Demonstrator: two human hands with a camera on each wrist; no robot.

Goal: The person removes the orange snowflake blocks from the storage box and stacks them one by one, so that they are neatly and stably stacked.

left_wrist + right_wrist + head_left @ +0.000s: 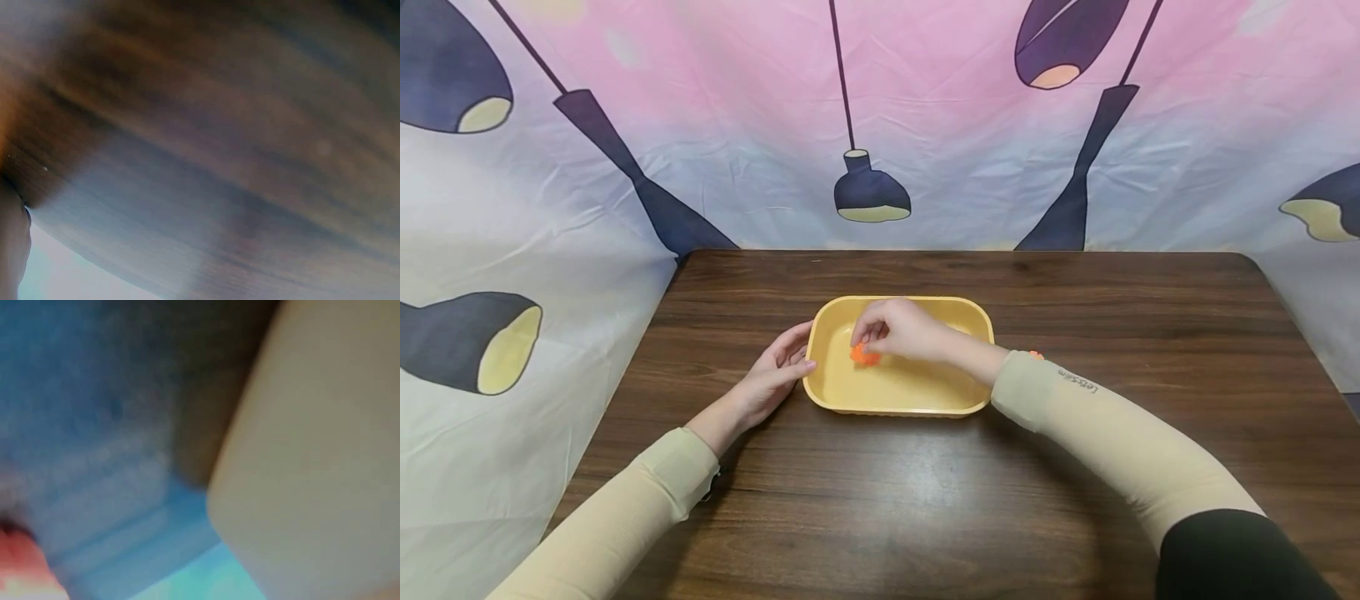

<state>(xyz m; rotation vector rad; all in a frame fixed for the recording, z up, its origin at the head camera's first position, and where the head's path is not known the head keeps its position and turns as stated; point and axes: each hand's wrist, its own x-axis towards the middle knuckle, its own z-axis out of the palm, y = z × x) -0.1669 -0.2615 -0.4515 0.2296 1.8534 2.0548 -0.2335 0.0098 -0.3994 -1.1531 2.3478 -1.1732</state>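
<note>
A yellow rectangular plastic basin [917, 410] with rounded corners sits on the table in the head view. My left hand [771, 375] grips its left end, thumb at the rim and fingers along the outer wall. Inside the basin, toward the left, my right hand [898, 329] pinches a small bright orange piece with an uneven outline [863, 357], low over the bottom. Fingers partly cover that piece, so its exact kind does not show. In the left wrist view only a sliver of the hand [12, 244] appears at the left edge.
Dark wood-grain table [880, 517] lies under everything. Just beyond the right sleeve [1097, 417] a bit of another orange thing [1036, 355] peeks out, mostly hidden. A cloth backdrop printed with lamps [872, 196] hangs behind the table. The right wrist view is badly blurred.
</note>
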